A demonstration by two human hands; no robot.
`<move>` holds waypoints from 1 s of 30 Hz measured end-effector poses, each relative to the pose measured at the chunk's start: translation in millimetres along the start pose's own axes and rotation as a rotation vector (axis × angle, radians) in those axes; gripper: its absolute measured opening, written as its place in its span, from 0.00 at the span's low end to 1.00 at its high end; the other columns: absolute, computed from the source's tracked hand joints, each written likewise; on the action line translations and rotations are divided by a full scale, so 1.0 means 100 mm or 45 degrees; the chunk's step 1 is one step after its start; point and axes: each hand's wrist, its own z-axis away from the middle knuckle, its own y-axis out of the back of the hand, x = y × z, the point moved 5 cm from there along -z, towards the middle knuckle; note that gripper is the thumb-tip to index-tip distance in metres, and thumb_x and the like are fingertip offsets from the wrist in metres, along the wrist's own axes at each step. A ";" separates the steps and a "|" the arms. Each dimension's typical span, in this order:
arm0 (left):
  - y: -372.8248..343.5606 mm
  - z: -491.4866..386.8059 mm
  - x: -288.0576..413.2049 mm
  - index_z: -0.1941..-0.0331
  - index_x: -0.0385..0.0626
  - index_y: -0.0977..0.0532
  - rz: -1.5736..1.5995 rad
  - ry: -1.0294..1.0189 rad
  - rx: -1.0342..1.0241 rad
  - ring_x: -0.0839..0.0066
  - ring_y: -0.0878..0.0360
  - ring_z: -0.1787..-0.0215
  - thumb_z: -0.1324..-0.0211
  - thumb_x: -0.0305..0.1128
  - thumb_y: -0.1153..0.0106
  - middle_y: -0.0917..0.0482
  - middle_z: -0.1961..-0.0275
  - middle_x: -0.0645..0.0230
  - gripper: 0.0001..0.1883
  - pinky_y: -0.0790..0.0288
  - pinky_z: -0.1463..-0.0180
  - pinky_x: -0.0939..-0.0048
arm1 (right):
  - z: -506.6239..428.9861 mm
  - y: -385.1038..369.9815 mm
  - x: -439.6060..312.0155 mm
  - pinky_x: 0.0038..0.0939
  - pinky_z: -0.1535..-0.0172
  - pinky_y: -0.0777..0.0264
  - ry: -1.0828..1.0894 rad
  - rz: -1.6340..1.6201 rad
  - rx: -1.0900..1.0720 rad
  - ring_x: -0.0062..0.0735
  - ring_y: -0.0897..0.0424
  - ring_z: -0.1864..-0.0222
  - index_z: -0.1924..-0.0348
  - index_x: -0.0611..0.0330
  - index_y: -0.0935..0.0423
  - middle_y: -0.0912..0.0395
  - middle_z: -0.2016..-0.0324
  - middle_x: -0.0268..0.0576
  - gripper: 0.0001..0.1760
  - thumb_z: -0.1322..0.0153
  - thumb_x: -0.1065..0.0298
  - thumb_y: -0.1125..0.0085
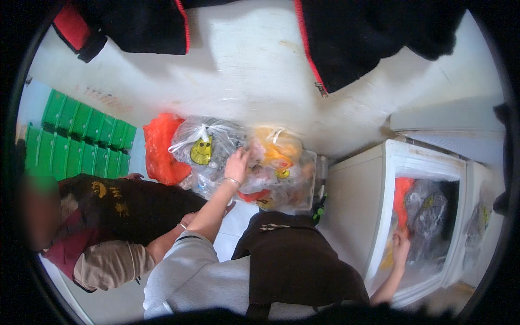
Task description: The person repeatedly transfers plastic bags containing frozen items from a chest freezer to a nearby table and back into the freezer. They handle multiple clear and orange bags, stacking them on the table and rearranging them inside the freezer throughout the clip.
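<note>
My left hand [238, 164], with a bracelet at the wrist, reaches over a pile of filled plastic bags in a pale crate [313, 178]. Its fingers are a little apart, beside a clear bag with a yellow smiley print [211, 140]; whether they touch it is unclear. Right of this hand sits a yellow-orange bag [280, 146]; a red bag [162, 148] lies at the pile's left end. My right hand [401, 241] is inside the white open-fronted cabinet [388, 195], closed around the lower end of a red-orange plastic bag [403, 203]. Clear bags [428, 215] are behind it.
Another person in a dark apron [138, 203] stands close on the left, a hand near my left forearm. Green ribbed crates [81, 126] are stacked beyond. Dark garments with red zips [337, 44] hang at the top. A green-and-black object [320, 211] is between crate and cabinet.
</note>
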 end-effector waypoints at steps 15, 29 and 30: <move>-0.31 -0.52 4.37 0.44 0.49 0.38 0.509 -1.233 -0.255 0.56 0.46 0.38 0.50 0.29 0.49 0.40 0.41 0.57 0.26 0.55 0.36 0.53 | 0.13 -0.10 1.68 0.42 0.61 0.31 -0.375 0.061 -0.102 0.46 0.24 0.65 0.64 0.51 0.22 0.23 0.70 0.51 0.14 0.40 0.68 0.55; -0.79 -0.76 4.92 0.57 0.47 0.27 0.149 -1.081 -0.342 0.60 0.41 0.40 0.51 0.34 0.51 0.32 0.46 0.59 0.15 0.50 0.38 0.58 | 0.47 -1.38 3.47 0.38 0.55 0.32 -0.746 -0.101 -0.494 0.46 0.26 0.57 0.58 0.51 0.26 0.24 0.63 0.49 0.15 0.38 0.64 0.50; -0.81 -0.76 4.95 0.57 0.46 0.27 0.166 -1.106 -0.315 0.58 0.39 0.42 0.53 0.32 0.50 0.32 0.47 0.60 0.15 0.49 0.39 0.59 | 0.42 -1.48 3.53 0.38 0.55 0.32 -0.694 -0.046 -0.353 0.46 0.27 0.57 0.57 0.54 0.27 0.26 0.61 0.49 0.17 0.39 0.63 0.49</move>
